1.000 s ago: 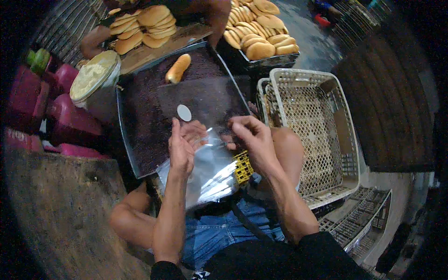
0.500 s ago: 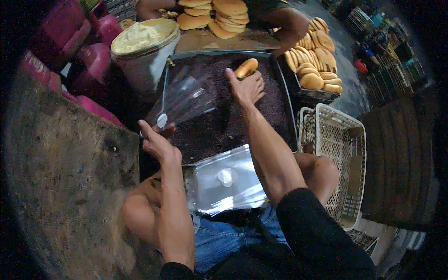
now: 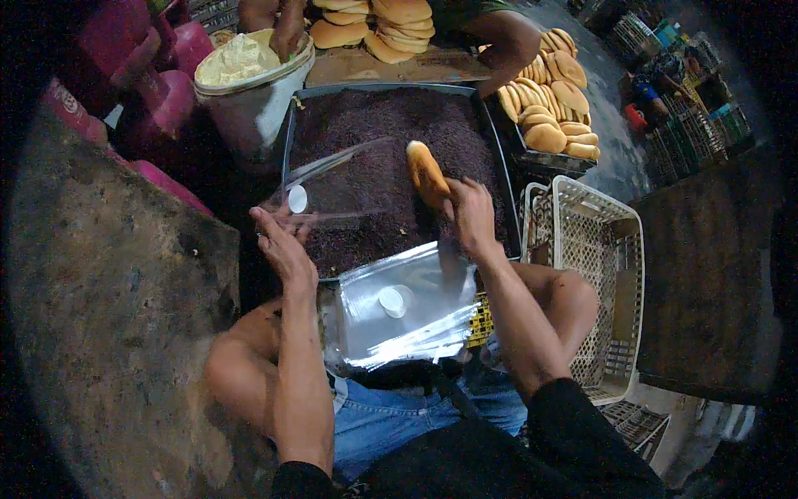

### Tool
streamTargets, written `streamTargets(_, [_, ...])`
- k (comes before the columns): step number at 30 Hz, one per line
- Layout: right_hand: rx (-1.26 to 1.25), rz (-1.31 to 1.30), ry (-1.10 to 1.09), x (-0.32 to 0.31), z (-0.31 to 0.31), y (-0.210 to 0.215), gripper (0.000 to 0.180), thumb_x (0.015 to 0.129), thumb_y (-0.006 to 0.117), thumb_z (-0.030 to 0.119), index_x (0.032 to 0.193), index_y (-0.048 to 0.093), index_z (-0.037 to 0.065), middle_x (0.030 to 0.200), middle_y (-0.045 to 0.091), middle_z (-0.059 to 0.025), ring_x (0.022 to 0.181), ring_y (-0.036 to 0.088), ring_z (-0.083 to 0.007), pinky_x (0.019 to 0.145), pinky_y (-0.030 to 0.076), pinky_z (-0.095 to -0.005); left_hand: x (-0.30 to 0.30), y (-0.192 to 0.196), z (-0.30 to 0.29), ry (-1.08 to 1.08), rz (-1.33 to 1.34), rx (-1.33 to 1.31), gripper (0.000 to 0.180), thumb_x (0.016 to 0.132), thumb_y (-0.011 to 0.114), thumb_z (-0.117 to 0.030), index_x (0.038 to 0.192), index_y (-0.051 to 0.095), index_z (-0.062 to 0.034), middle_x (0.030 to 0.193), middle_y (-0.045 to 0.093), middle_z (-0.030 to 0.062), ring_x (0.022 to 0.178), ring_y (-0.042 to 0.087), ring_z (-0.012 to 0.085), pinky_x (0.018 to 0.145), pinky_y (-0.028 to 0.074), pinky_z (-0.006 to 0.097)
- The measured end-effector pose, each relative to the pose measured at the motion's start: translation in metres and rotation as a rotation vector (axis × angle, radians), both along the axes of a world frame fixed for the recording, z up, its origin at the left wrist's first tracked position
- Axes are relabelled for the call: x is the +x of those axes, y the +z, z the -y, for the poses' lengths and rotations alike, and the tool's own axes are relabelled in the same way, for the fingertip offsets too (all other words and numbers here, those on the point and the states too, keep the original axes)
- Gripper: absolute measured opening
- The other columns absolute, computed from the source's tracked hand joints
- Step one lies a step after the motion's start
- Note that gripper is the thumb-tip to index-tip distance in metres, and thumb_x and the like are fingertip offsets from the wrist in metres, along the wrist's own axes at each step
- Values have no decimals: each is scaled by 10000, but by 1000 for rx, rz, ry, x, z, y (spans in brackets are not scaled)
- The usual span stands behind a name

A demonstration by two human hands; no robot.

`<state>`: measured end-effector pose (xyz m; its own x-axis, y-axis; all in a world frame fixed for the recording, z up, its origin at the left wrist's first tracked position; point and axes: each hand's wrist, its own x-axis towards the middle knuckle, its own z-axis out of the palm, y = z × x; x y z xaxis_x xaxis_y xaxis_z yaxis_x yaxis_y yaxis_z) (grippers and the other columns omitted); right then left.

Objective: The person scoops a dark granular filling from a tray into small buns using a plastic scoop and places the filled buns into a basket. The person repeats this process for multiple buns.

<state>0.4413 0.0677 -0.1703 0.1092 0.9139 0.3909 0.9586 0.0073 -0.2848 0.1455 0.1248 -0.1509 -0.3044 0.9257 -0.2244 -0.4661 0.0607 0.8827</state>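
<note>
My right hand (image 3: 475,214) grips a long golden bun (image 3: 426,171) by its near end, tilted over a wide tray (image 3: 288,158) full of dark brown sprinkles (image 3: 353,116). To its left, a clear plastic bag (image 3: 332,200) with a white round label is pinched in my left hand (image 3: 284,243); some of those fingers show through the film. The bag's mouth points toward the bun, and the two are apart. On my lap lies a stack of clear bags (image 3: 374,328) with the same round label.
A co-worker's hand (image 3: 288,35) is at the rim of a white bucket (image 3: 258,108) of pale cream. Stacked buns (image 3: 399,25) stand on a board (image 3: 349,68) behind the tray. At right are a box of buns (image 3: 544,137) and pale plastic crates (image 3: 636,291). A wooden surface (image 3: 125,316) lies left.
My right hand has drawn the bun nearer and turned it, so its free end points away. The bag in my left hand has shifted. A co-worker's hand has come to the bucket.
</note>
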Motion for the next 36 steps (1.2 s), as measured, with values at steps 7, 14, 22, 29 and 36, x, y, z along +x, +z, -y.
streamTargets(7, [-165, -1133, -20, 30, 65, 119, 487, 908, 612, 137, 1360, 471, 25, 1155, 638, -147, 1077, 604, -192, 950, 475, -313, -6, 16, 6, 39, -262, 109, 689, 1013, 359, -583, 1287, 455, 42, 1278, 583, 210, 1090, 624, 324, 789, 606, 376])
streamTargets(14, [-182, -1224, -23, 23, 82, 135, 489, 903, 645, 254, 1332, 510, 62, 1132, 624, -129, 1030, 581, -202, 895, 466, -328, 59, 39, 47, -386, -87, 197, 746, 991, 334, -634, 1487, 302, -78, 1351, 509, 219, 1158, 597, 351, 901, 566, 457])
streamTargets(22, [206, -851, 150, -41, 89, 133, 344, 868, 730, 223, 1114, 617, 11, 1108, 658, -145, 1125, 596, -274, 1005, 438, -425, 92, 40, 78, -471, 269, 60, 592, 965, 589, -447, 1427, 409, -124, 1359, 546, 106, 1235, 552, 269, 1022, 465, 445])
streamTargets(29, [121, -4, 62, -8, 106, 169, 924, 717, 811, 391, 1450, 346, 74, 1530, 356, -147, 1414, 322, -387, 1157, 188, -610, 157, 55, 62, -623, 179, 75, 542, 922, 678, -420, 1278, 536, -36, 1233, 614, 104, 1081, 630, 221, 926, 516, 344])
streamTargets(36, [-42, 182, -296, 112, 131, 135, 673, 761, 769, 296, 1352, 498, 120, 1225, 612, -145, 1187, 557, -349, 1045, 390, -511, 277, 86, 78, -1025, -331, 88, 1022, 838, 713, -556, 1455, 216, 89, 1198, 608, 248, 1031, 653, 269, 874, 505, 342])
